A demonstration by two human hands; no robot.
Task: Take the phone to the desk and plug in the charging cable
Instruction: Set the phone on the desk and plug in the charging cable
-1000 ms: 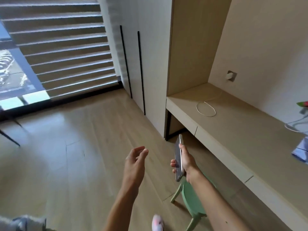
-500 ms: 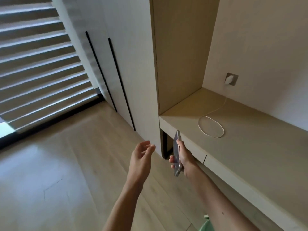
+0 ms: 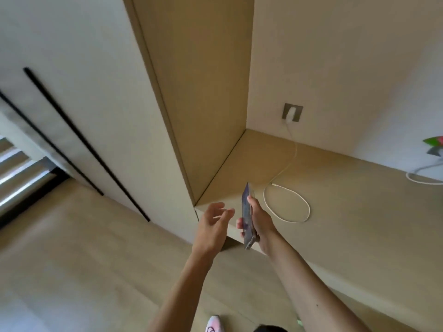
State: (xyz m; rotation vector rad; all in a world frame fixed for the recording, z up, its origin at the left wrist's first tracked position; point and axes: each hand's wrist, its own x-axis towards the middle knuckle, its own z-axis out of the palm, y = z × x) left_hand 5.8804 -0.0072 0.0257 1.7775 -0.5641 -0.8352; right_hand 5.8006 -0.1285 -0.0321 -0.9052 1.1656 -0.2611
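Note:
My right hand grips a slim grey phone edge-on and nearly upright, over the front left corner of the wooden desk. My left hand hovers just left of the phone, fingers apart and empty. A white charging cable lies looped on the desk right of the phone. It runs up to a white charger in the wall socket. The cable's free plug end rests on the desk near the phone's top.
A tall wooden side panel and white wardrobe doors stand left of the desk. A second white cord and a green-and-pink object sit at the desk's far right. Wood floor spreads below left; a pink shoe shows at the bottom.
The desk and cable have come much closer and both hands now reach over the desk's front corner. The phone stays held in my right hand; the window has slid out to the left.

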